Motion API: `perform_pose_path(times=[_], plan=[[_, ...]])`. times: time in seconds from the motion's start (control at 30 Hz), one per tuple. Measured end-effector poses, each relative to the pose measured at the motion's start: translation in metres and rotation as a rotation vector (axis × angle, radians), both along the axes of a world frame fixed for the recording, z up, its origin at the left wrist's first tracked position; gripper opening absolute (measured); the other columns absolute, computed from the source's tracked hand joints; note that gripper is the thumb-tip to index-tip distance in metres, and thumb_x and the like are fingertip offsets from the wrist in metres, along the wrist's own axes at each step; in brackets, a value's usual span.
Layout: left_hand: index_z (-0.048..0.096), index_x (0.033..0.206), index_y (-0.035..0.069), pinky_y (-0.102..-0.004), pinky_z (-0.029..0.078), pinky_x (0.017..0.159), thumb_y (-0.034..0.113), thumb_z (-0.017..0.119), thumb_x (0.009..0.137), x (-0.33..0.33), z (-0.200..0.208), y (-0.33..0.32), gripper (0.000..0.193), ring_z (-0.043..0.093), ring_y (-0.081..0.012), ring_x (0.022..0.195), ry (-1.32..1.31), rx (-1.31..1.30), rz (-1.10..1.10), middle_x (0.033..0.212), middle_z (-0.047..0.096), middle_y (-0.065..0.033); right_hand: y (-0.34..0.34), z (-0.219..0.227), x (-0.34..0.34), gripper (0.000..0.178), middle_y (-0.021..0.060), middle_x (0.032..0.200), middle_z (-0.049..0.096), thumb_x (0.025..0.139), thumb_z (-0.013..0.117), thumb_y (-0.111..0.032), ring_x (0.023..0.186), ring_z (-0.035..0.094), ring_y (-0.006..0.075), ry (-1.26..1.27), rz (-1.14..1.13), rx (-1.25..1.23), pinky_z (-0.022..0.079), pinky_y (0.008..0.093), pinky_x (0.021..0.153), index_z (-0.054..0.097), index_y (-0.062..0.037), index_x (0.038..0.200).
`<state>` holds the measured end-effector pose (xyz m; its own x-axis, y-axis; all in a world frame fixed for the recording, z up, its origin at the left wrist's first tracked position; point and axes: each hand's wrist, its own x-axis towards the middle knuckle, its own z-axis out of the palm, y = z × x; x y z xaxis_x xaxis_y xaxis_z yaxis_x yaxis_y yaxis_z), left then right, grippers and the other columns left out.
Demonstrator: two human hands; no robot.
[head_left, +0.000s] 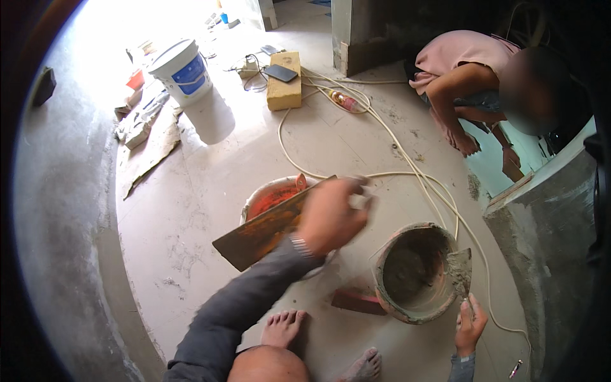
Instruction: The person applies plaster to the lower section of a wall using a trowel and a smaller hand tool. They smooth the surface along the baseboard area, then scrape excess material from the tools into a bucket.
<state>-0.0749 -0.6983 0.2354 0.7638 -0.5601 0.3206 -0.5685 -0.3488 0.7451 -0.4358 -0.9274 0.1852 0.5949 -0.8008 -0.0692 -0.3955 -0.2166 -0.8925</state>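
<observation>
My left hand (334,216), blurred by motion and with a metal band at its wrist, is closed at the right end of a flat rectangular plastering trowel (254,239). Rusty brown stains cover the trowel's face; my hand hides its handle. At lower right, my right hand (470,328) grips a putty knife (459,270) by the handle, blade up. Wet grey mortar coats that blade, which is at the right rim of a round mortar bucket (384,299). Grey mortar (410,267) lies inside the bucket.
Behind the trowel is a bucket with an orange-red inside (270,197). A dark red bar (356,302) lies beside the mortar bucket. Cables (394,143) cross the floor. Farther back are a white bucket (178,70) and a yellow block (284,95) bearing a phone. A person (458,76) crouches at right.
</observation>
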Motion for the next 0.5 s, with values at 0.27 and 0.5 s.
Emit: perform_pose_path(times=[0.27, 0.5], plan=[[0.069, 0.099, -0.001, -0.0337, 0.054, 0.07, 0.038, 0.082, 0.082, 0.058, 0.05, 0.142, 0.044, 0.066, -0.0193, 0.08, 0.493, 0.618, 0.024, 0.093, 0.07, -0.0101, 0.014, 0.002, 0.001, 0.049, -0.0025, 0.073, 0.048, 0.1, 0.06, -0.021, 0.056, 0.039, 0.0042, -0.217, -0.188, 0.458, 0.025, 0.0217, 0.041, 0.052, 0.0088, 0.138], [0.066, 0.092, -0.001, -0.0323, 0.049, 0.064, 0.014, 0.071, 0.084, 0.091, 0.028, 0.14, 0.017, 0.058, -0.0134, 0.073, 0.405, 0.739, -0.335, 0.078, 0.063, -0.0025, 0.036, 0.016, 0.016, 0.05, -0.0001, 0.078, 0.052, 0.1, 0.06, -0.018, 0.06, 0.046, 0.0065, -0.202, -0.2, 0.523, 0.03, 0.0211, 0.044, 0.048, 0.008, 0.141]])
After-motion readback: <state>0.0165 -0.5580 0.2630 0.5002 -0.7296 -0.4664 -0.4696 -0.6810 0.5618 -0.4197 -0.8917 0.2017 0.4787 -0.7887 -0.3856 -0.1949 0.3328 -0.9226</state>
